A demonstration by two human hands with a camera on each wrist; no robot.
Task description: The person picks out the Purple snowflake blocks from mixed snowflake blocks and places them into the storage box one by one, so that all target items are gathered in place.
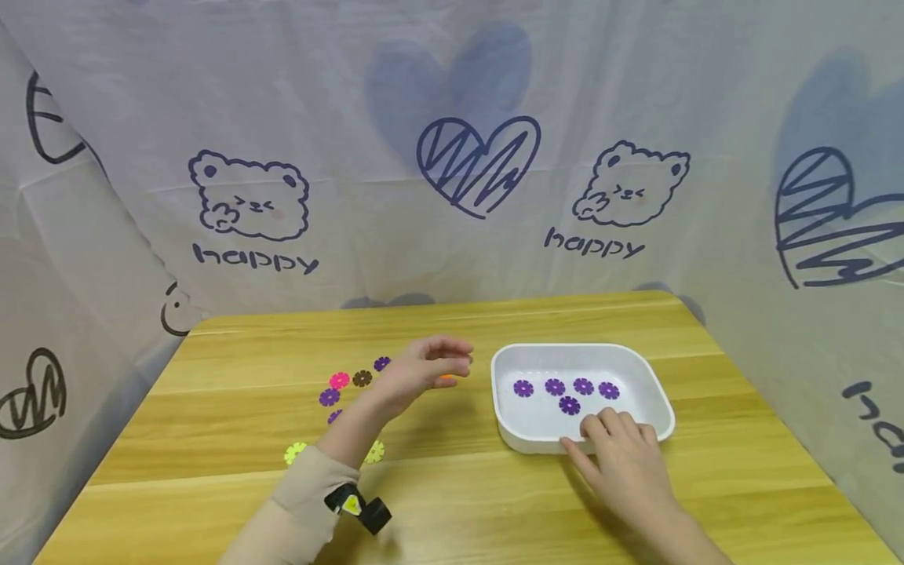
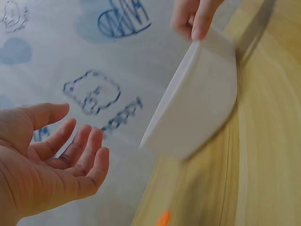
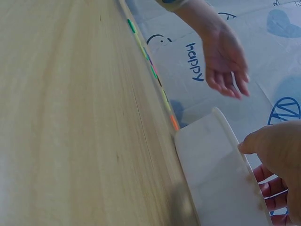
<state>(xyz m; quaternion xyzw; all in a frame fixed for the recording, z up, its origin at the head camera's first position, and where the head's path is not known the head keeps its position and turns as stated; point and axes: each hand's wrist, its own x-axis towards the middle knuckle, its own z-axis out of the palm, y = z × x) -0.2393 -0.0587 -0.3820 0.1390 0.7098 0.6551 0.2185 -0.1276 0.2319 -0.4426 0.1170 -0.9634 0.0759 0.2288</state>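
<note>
My left hand [image 1: 420, 373] hovers over the table left of the white plastic tub [image 1: 523, 439], its loosely bent fingers holding nothing. In the left wrist view its palm [image 2: 51, 174] faces up, apart from the tub [image 2: 202, 103]. With the thumb outside and the fingers inside, my right hand [image 1: 625, 463] grips the tub's near rim. The right wrist view has that thumb [image 3: 251, 143] on the rim. Several purple notched plastic discs [image 1: 570, 406] lie flat on the tub's floor. An orange disc [image 2: 163, 218] is on the table, mostly hidden behind my left hand in the head view.
Left of the tub, more notched discs lie on the wooden table [image 1: 452, 502]: a pink one [image 1: 340, 380], a brown one [image 1: 362, 378], purple ones [image 1: 329, 397] and yellow-green ones [image 1: 295, 453]. My left forearm covers part of that group. A printed white cloth [image 1: 367, 235] hangs behind the table.
</note>
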